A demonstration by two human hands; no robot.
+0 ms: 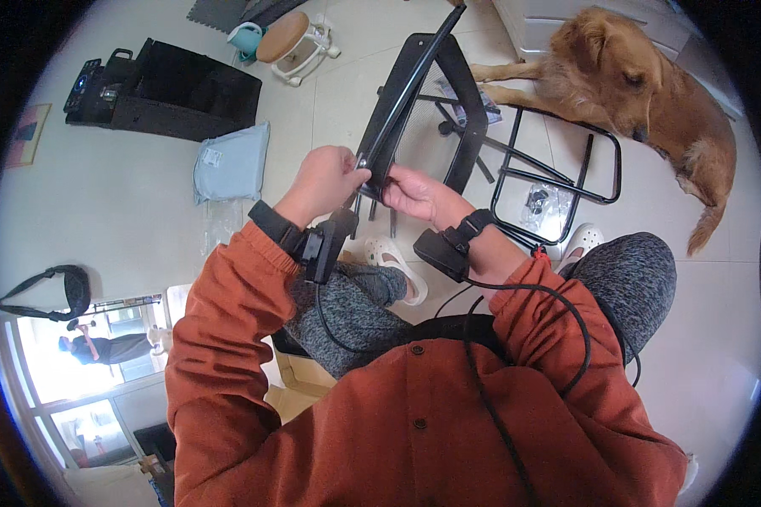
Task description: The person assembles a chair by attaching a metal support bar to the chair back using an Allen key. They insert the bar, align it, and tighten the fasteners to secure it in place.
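A black chair part point(465, 118) with a mesh panel stands tilted in front of me, a black metal tube point(414, 89) running along its left side. My left hand point(323, 182) is at its lower corner, thumb and fingers pinched beside a small shiny bolt head point(362, 160). Whatever lies between those fingertips is too small to make out. From the other side my right hand point(416, 194) grips the same corner, its fingertips partly hidden behind the black edge.
A bent black tube frame point(613, 160) lies on the tiled floor, near a clear plastic bag point(545, 211) of small parts. A brown dog point(626, 76) lies beyond it. At left are a grey parcel point(232, 165), a black cabinet point(186, 89) and a small round stool point(284, 38).
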